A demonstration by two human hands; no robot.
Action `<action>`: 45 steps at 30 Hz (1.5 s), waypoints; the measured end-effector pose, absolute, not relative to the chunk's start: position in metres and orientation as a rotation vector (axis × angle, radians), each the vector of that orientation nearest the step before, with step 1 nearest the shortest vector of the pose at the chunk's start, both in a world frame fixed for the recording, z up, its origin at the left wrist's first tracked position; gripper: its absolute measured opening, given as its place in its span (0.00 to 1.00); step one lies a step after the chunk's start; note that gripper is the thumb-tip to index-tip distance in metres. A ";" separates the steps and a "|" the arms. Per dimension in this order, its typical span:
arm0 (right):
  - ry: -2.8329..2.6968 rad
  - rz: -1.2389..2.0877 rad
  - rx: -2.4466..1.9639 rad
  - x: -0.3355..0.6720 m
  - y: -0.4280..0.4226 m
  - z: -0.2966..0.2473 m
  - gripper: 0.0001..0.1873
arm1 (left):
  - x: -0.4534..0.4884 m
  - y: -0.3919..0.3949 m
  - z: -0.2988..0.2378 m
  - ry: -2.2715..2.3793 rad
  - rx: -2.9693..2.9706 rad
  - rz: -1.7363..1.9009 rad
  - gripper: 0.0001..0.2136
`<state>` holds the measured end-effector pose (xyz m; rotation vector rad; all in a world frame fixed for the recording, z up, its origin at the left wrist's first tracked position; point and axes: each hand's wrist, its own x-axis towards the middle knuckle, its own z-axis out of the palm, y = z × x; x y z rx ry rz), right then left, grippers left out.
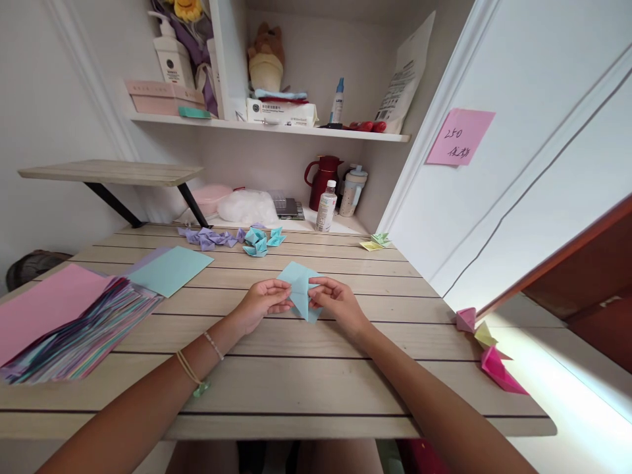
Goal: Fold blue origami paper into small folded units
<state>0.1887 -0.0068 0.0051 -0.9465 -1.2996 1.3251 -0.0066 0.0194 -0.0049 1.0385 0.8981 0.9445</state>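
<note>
A light blue sheet of origami paper point(300, 283), partly folded and creased, is held between my two hands just over the middle of the wooden desk. My left hand point(264, 303) pinches its left edge between thumb and fingers. On the other side, my right hand point(338, 303) grips a raised flap with closed fingertips. A lower corner of the paper points toward me. Behind it lie folded blue paper pieces point(257, 242) and several purple folded pieces point(212, 239).
At the left are a thick stack of coloured paper point(93, 329) and light blue sheets point(172, 270). Pink and yellow folded papers point(498, 368) sit along the right edge. Green and yellow ones point(378, 242) lie at the back right, near a bottle point(326, 209).
</note>
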 end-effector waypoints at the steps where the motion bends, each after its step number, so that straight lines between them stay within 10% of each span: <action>1: -1.296 1.325 -0.947 0.188 -0.007 0.004 0.17 | -0.006 0.019 -0.005 0.898 1.036 0.948 0.12; 22: -1.546 1.220 -0.957 0.190 -0.008 -0.001 0.20 | -0.004 0.015 -0.001 0.863 1.038 0.889 0.12; 31: -1.874 0.628 -0.943 0.190 -0.015 0.004 0.16 | -0.001 0.009 0.006 0.808 1.013 0.834 0.12; 45: -1.436 1.404 -1.059 0.186 -0.007 -0.004 0.24 | 0.001 0.008 0.008 0.930 1.216 0.971 0.25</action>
